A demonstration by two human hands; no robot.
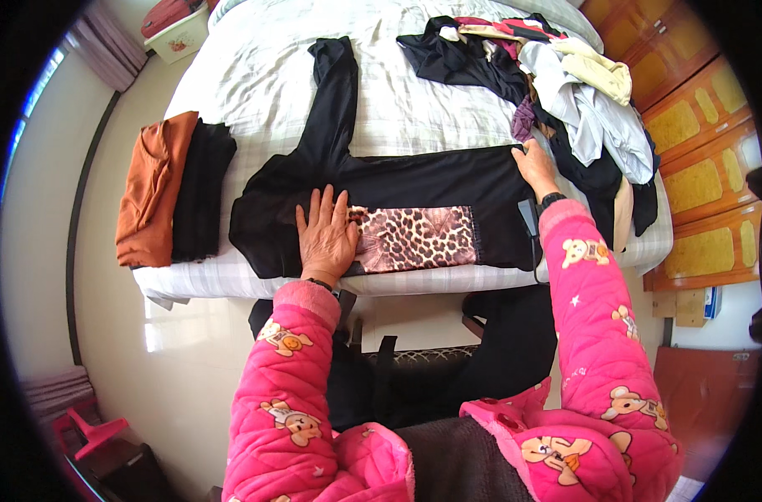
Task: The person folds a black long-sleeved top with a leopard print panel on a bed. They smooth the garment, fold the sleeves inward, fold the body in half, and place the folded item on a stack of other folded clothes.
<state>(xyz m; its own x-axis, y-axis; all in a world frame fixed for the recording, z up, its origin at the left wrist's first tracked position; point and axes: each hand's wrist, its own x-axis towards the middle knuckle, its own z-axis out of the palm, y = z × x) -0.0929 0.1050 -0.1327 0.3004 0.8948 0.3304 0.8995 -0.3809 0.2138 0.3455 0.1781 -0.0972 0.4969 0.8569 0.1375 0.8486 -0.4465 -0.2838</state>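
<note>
A black long-sleeved top (431, 177) with a leopard-print panel (414, 238) lies spread near the front edge of the bed. One of its sleeves (331, 100) stretches away from me toward the far side. My left hand (327, 230) rests flat on the fabric beside the panel, fingers spread and holding nothing. At the far right corner of the top, my right hand (535, 166) is closed with the black edge between thumb and fingers. Its fingertips are partly hidden.
Left of the top sit a folded rust-orange garment (157, 188) and a folded black one (204, 191). A loose pile of clothes (586, 109) covers the bed's right side. Wooden cabinets (699, 159) stand beyond it. A pink stool (92, 431) is at lower left.
</note>
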